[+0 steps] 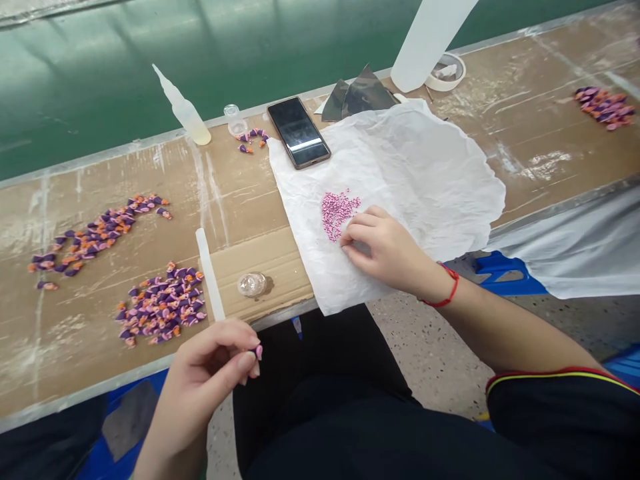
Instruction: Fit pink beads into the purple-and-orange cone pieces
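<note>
Pink granules (339,213) lie heaped in a loose patch on a crumpled white paper sheet (430,173). The person's right hand (383,243) rests on the sheet at the near edge of the heap, its fingertips (347,240) curled down beside the grains; whether they pinch any cannot be told. A red string bracelet (443,290) circles that wrist. The sheet seems laid there to keep the tiny grains together and easy to see, away from the rough cardboard-covered bench (240,200).

The hands are well apart. Off the sheet's near-left corner, the left hand (210,373) is raised at the bench's front edge, thumb and fingers closed on a small pink-tipped piece (258,352), a grip that suits something too small for a full grasp.

Left of the sheet, purple-and-orange pieces (163,305) form a compact batch, with a longer curving row of similar pieces (95,240) beyond it, perhaps spread out so that each stays separate. A narrow white strip (210,273) and a clear plastic jar (251,284) sit just beside the sheet on that side. Past its far edge lie a smartphone (299,132) and a plastic squeeze bottle (186,113), both within easy reach.
</note>
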Motion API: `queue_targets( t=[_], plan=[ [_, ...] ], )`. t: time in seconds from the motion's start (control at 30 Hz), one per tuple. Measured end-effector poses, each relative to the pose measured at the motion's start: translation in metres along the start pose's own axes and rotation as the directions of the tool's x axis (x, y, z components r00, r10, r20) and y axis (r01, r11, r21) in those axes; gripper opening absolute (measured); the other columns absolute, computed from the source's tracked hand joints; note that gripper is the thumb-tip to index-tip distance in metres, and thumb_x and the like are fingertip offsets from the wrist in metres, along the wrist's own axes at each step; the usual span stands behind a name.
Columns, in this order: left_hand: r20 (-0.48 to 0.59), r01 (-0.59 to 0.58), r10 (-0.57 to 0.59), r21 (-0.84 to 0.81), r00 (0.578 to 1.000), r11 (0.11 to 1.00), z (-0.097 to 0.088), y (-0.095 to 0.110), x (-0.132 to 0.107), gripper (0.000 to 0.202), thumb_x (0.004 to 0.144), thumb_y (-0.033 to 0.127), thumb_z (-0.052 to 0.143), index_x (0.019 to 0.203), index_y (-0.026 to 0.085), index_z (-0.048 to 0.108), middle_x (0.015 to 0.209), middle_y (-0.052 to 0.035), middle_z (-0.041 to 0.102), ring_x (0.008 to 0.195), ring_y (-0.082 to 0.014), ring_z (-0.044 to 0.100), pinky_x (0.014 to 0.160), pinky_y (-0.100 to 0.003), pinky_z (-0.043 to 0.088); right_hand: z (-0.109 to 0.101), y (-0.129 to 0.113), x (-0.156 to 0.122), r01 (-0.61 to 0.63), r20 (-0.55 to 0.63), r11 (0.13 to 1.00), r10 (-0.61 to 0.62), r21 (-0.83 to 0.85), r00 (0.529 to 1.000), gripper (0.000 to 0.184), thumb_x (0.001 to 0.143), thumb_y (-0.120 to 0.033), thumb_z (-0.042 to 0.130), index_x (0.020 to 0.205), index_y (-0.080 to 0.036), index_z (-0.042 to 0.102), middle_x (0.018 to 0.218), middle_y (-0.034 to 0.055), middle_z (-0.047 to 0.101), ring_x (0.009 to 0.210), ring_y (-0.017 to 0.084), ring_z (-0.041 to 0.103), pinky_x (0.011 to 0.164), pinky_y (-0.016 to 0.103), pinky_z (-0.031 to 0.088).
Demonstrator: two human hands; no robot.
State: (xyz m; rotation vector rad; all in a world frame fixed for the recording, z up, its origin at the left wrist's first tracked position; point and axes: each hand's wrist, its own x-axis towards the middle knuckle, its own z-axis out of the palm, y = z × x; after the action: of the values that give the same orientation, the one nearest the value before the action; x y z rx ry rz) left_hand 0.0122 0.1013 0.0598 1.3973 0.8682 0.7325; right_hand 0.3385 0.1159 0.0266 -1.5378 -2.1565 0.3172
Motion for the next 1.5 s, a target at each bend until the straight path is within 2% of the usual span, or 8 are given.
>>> queue_targets(
  t=[0.27,0.63,0.77,0.87,0.97,1.1,1.3,1.5],
  plan=[
    [-0.007,0.128,-0.13,-0.153,0.991,0.98,0.012,-0.015,-0.007,0.009,0.095,0.028,0.069,0.09,0.023,0.075,0.079,-0.002,0.067,0.056,-0.0092,0.064,0.05,-0.016,0.051,-0.007,0.003,-0.004,-0.013,0.013,1.0,0.013,0.0,1.0,0.015,0.088,-0.007,0.055,0.082,-0.02,0.059,0.083,0.0049,0.067,0.081,0.023,0.054,0.08,0.037,0.044],
    [-0.044,0.096,-0.101,-0.113,0.994,0.989,0.042,-0.013,0.008,0.016,0.092,0.029,0.072,0.082,0.017,0.074,0.064,0.0,0.065,0.049,-0.0059,0.056,0.05,-0.014,0.046,0.003,0.003,0.006,0.081,0.111,0.983,-0.063,-0.163,0.992,0.019,0.091,-0.011,0.049,0.075,-0.021,0.051,0.079,0.0104,0.061,0.079,0.025,0.047,0.074,0.041,0.04],
    [-0.043,0.063,-0.078,-0.274,0.996,0.96,0.067,-0.017,0.026,0.024,0.089,0.029,0.076,0.109,0.017,0.073,0.063,0.0025,0.063,0.05,-0.0069,0.056,0.051,-0.016,0.048,-0.001,-0.012,0.0,0.036,-0.012,0.988,-0.035,0.153,0.999,0.015,0.095,-0.014,0.05,0.082,-0.022,0.049,0.08,0.0056,0.057,0.08,0.023,0.049,0.075,0.039,0.041],
    [0.005,0.051,-0.054,-0.427,0.999,0.903,0.084,-0.019,0.038,0.046,0.087,0.033,0.078,0.129,0.018,0.067,0.065,0.0037,0.063,0.048,-0.0055,0.051,0.049,-0.017,0.045,-0.005,-0.034,-0.007,0.026,-0.074,0.867,0.012,0.497,0.997,0.012,0.1,-0.02,0.052,0.089,-0.023,0.05,0.085,0.0021,0.054,0.08,0.019,0.051,0.073,0.035,0.043],
    [0.022,0.048,-0.043,-0.528,0.999,0.848,0.096,-0.019,0.043,0.051,0.086,0.037,0.08,0.131,0.018,0.068,0.065,0.0038,0.061,0.047,-0.0045,0.047,0.049,-0.018,0.043,-0.004,-0.053,-0.012,0.086,-0.172,0.813,0.018,0.576,0.985,0.01,0.1,-0.018,0.053,0.091,-0.023,0.051,0.087,0.0018,0.053,0.085,0.019,0.051,0.077,0.036,0.043],
    [0.04,0.086,-0.078,-0.635,0.996,0.767,0.101,-0.016,0.039,0.043,0.083,0.037,0.083,0.122,0.021,0.075,0.061,0.0038,0.058,0.048,-0.0049,0.044,0.048,-0.018,0.038,0.003,-0.064,-0.013,0.201,-0.305,0.858,-0.056,0.472,0.951,0.013,0.097,-0.012,0.055,0.093,-0.024,0.05,0.088,0.0015,0.055,0.088,0.019,0.052,0.08,0.037,0.044],
    [0.223,0.279,-0.17,-0.816,0.96,0.506,0.098,-0.009,0.035,0.029,0.078,0.029,0.086,0.106,0.026,0.081,0.059,0.0045,0.054,0.044,-0.0009,0.031,0.042,-0.014,0.022,0.004,-0.057,-0.009,0.382,-0.433,0.902,-0.268,0.202,0.861,0.022,0.093,-0.008,0.057,0.105,-0.027,0.057,0.098,0.0043,0.061,0.092,0.022,0.057,0.08,0.041,0.05],
    [0.308,0.387,-0.236,-0.783,0.922,0.487,0.094,0.0,0.032,0.035,0.076,0.032,0.084,0.107,0.017,0.076,0.058,0.0059,0.05,0.042,-0.0009,0.024,0.041,-0.016,0.018,-0.005,-0.058,-0.012,0.477,-0.483,0.878,-0.398,0.045,0.78,0.017,0.096,-0.013,0.059,0.101,-0.029,0.065,0.116,0.0051,0.07,0.119,0.026,0.061,0.095,0.046,0.054]
  ],
)
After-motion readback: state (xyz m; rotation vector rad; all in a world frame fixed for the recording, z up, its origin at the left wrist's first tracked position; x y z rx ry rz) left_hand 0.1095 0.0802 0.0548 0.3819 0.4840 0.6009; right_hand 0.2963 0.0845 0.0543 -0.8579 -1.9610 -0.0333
